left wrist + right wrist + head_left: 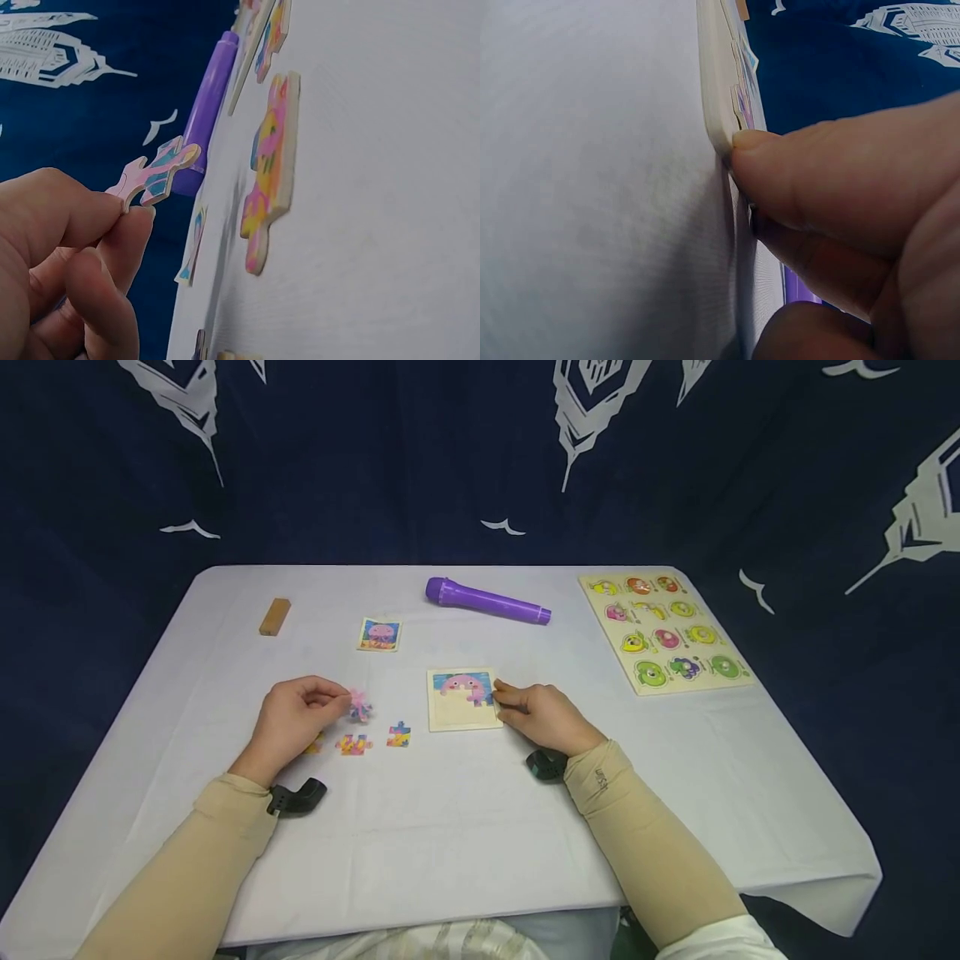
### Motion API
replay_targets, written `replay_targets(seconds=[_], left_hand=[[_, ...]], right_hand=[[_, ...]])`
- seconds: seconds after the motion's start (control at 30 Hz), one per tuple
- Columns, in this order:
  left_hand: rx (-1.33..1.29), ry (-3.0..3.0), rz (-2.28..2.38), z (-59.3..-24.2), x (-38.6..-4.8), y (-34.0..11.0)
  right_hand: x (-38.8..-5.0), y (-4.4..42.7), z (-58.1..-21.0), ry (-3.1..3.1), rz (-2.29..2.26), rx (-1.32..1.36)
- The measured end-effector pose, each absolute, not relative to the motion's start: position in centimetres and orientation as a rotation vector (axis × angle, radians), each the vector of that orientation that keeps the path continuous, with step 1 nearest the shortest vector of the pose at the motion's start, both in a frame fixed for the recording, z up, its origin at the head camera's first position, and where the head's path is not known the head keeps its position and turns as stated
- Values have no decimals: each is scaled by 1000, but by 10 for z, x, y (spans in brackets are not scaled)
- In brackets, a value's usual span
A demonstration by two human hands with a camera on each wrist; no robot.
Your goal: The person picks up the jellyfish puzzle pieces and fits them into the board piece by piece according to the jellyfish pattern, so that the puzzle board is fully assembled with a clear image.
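My left hand [296,718] pinches a pink and blue jigsaw piece [361,707] between thumb and forefinger, raised off the table in the left wrist view. To its right lies a small square puzzle board [446,717], its upper part filled with a pink picture and its lower part bare wood. The right hand [543,718] holds this board at its right edge, thumb and fingertips against the rim. Below the left hand lie a yellow-pink piece [353,744] and a yellow-blue piece [399,735]. Another yellow piece [313,744] is partly hidden by that hand.
Behind the board are a small picture card [379,634] and a purple toy microphone [487,602]. A brown wooden block [274,617] lies at the back left. On the right is a large fruit puzzle board [628,672]. A white cloth covers the table [420,835].
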State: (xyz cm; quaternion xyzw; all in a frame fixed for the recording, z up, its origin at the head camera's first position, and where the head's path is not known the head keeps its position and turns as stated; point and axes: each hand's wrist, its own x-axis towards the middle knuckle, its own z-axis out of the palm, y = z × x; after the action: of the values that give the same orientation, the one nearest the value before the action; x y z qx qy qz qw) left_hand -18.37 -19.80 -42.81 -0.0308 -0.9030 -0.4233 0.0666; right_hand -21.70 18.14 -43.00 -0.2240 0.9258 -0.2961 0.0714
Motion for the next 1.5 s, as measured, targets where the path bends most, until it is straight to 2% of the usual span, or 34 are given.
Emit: replay_targets(seconds=[0.27, 0.67, 1.23, 1.5], left_hand=[[-103, -2721, -1351, -420, -183, -192], [-150, -2856, -1456, -418, -195, -146], [-196, -2901, -1580, -410, -229, -88], [-250, -2974, -1454, -413, -239, -74]], right_hand=[[-216, 179, -428, 2774, -888, -680], [-218, 179, -426, 2770, -865, -682], [-216, 182, -429, 2787, -892, -652], [-216, 181, -426, 2773, -885, -656]])
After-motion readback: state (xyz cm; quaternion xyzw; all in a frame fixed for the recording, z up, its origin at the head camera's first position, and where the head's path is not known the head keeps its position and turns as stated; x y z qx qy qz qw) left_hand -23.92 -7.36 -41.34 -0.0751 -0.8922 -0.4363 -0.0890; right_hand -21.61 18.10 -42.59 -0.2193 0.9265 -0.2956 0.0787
